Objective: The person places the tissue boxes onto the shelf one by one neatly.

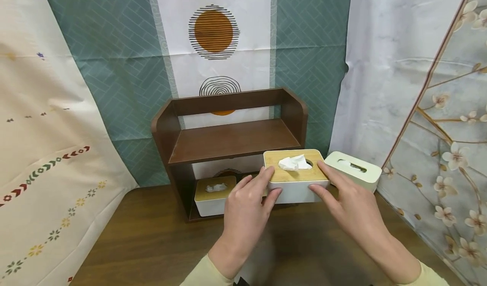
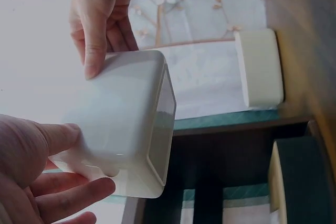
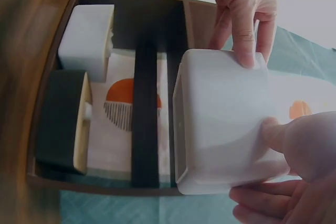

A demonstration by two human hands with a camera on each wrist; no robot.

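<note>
Both hands hold a white tissue box (image 1: pixel 298 192) with a bamboo lid, raised in front of the brown shelf (image 1: pixel 233 140). A white tissue pokes out of its slot. My left hand (image 1: pixel 247 205) grips the box's left end, thumb on the near side and fingers at the lid's edge. At the opposite end my right hand (image 1: pixel 354 203) grips it the same way. In the lower compartment stands another white tissue box (image 1: pixel 211 207) with a wooden lid. Beside it is a dark green tissue box (image 3: pixel 60 121), mostly hidden in the head view.
A pale green tissue box (image 1: pixel 354 170) stands on the table right of the shelf. The shelf's upper board (image 1: pixel 232 138) is bare. Brown wooden table (image 1: pixel 152 243) extends in front. Patterned cloths (image 1: pixel 114 66) hang behind and on both sides.
</note>
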